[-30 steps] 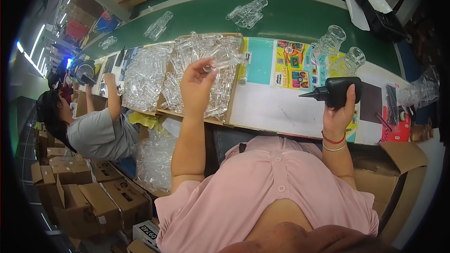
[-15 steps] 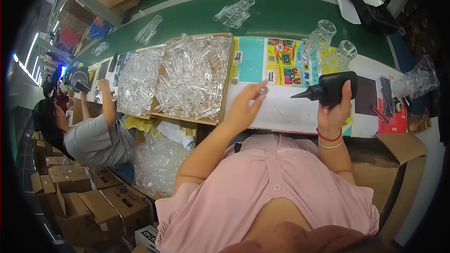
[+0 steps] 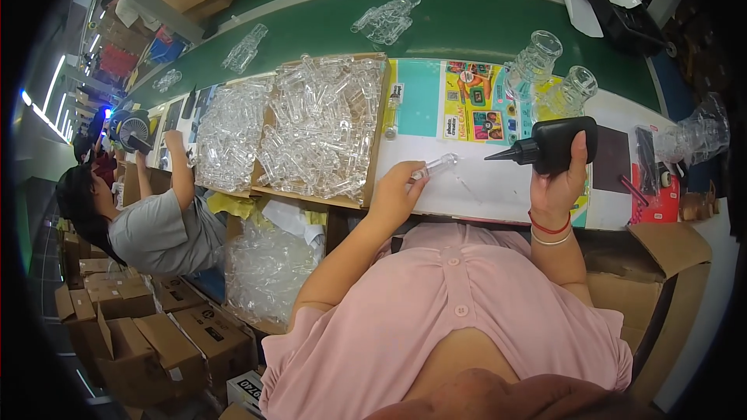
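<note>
Between the thumb and fingers of my left hand (image 3: 398, 189) is a small clear tube-like piece (image 3: 437, 165), its rounded end pointing right over the white work surface (image 3: 482, 194). My right hand (image 3: 556, 187) is wrapped round a black squeeze bottle (image 3: 566, 146) lying on its side in the air. The bottle's narrow nozzle (image 3: 510, 153) points left, toward the clear piece but apart from it. Left of my left hand, a cardboard tray (image 3: 377, 128) holds a heap of similar clear pieces (image 3: 319, 124).
Clear vessels (image 3: 537, 58) stand beyond the bottle, and another clear vessel (image 3: 700, 131) lies at the right. A green conveyor belt (image 3: 311, 27) carries more clear items. Leftward, a co-worker in a grey shirt (image 3: 167, 233) sits at the bench. Cardboard boxes (image 3: 132, 358) fill the lower left.
My left hand has lowered and drawn slightly left, turning so that the clear piece now shows lengthwise. My right hand holds the squeeze bottle almost still.
</note>
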Motion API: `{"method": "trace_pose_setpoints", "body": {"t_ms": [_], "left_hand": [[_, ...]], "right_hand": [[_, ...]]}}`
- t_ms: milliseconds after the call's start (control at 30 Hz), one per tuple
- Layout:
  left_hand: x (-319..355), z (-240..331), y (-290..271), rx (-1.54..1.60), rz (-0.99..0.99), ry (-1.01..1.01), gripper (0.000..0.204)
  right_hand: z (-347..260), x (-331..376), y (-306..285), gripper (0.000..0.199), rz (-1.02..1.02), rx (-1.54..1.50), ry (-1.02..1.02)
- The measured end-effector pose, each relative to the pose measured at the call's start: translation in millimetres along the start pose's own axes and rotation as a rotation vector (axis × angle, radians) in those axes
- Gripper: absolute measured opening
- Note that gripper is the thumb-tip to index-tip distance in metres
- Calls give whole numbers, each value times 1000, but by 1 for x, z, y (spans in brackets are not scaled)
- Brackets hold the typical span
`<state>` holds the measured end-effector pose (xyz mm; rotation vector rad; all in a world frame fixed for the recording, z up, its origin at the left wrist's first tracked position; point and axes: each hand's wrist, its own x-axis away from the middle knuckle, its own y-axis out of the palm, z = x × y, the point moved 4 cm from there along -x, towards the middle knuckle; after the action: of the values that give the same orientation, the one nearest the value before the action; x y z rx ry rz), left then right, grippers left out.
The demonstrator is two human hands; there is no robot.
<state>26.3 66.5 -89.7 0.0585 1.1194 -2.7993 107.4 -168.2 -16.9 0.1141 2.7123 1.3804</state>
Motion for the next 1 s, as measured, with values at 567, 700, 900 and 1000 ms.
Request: {"method": "trace_pose_setpoints", "body": {"t_ms": [567,700,900,1000], "left_hand": [[19,87,-65,798,237,313,43],[24,88,-65,786,226,324,47],[29,89,-67,725,258,360,43],[28,92,-67,727,315,408,43]], "right_hand": [[-32,45,67,52,-555,804,-469],[-41,55,69,39,-815,820,-642],[-39,66,63,43,-875,820,-767],[-47,58,74,40,-890,862,-748]]}}
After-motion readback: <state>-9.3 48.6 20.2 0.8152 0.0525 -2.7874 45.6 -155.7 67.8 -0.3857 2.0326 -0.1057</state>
